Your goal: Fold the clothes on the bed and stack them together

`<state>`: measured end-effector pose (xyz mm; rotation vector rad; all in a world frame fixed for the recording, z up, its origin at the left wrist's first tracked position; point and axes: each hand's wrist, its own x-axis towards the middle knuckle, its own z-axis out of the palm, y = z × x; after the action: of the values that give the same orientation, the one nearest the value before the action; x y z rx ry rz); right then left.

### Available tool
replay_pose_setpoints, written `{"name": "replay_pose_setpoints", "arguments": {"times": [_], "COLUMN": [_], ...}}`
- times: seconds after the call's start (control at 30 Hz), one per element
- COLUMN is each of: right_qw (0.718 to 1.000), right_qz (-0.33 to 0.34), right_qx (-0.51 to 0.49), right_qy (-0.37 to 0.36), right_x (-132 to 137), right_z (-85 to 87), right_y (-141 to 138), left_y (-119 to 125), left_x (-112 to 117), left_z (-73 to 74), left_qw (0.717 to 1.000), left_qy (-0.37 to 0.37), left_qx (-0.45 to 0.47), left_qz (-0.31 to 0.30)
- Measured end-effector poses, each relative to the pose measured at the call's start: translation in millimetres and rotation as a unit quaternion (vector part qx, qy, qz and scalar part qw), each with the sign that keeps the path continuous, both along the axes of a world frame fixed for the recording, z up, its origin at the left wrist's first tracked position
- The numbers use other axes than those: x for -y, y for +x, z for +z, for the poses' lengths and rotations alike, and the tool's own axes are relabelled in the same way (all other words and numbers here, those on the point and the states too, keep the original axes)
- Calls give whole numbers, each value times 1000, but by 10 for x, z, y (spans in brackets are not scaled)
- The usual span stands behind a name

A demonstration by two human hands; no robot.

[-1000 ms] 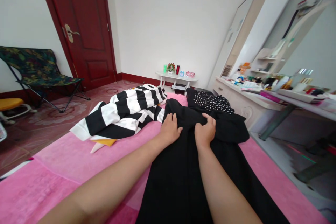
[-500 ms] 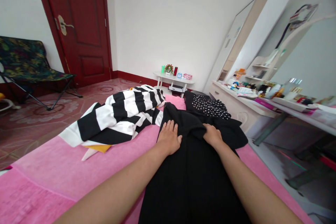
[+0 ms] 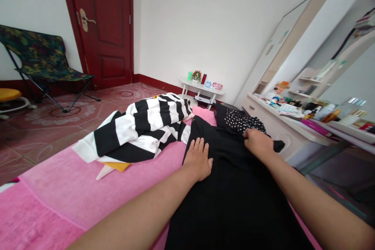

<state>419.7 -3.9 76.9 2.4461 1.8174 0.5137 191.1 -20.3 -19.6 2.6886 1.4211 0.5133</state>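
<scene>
A wide black garment (image 3: 234, 203) is spread over a pink bed cover (image 3: 82, 187); its exact kind does not show. My left hand (image 3: 199, 160) lies flat on its left part, fingers stretched out. On the right, my right hand (image 3: 259, 144) is closed on a fold of the black cloth, with the fingertips partly hidden. A black-and-white striped garment (image 3: 143, 123) lies rumpled to the left, a bit of yellow cloth (image 3: 118, 165) showing under it. Beyond my right hand is a black cloth with white dots (image 3: 241, 119).
A dressing table (image 3: 295, 123) crowded with bottles stands on the right by a mirror. Against the far wall is a small white table (image 3: 202, 85) with a flower pot. A folding chair (image 3: 43, 58) and a red door (image 3: 108, 27) are at the left.
My right hand has moved right, drawing the fold of black cloth outward, and the garment's upper part lies wider and flatter. My left hand stays pressed on it. The view has shifted slightly.
</scene>
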Motion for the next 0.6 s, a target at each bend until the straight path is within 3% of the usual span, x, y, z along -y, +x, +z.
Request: {"name": "replay_pose_setpoints", "arguments": {"times": [0.1, 0.23, 0.33, 0.53, 0.6], "right_qw": [993, 982, 982, 980, 983], "right_qz": [75, 81, 84, 68, 69], "right_qx": [-70, -163, -167, -139, -132], "right_qy": [52, 50, 40, 123, 111], "right_x": [-299, -660, -841, -1052, -1094], "right_z": [-115, -442, -592, -611, -665], "right_y": [-418, -770, -827, -760, -774], "left_y": [-1, -19, -44, -25, -5], "left_x": [2, 20, 37, 46, 41], "left_z": [4, 44, 83, 88, 73], "left_qw": [1000, 1000, 999, 999, 999], "left_qy": [-2, -17, -28, -36, -35], "left_qx": [4, 0, -4, 6, 6], "left_qz": [-2, -8, -18, -35, -27]}}
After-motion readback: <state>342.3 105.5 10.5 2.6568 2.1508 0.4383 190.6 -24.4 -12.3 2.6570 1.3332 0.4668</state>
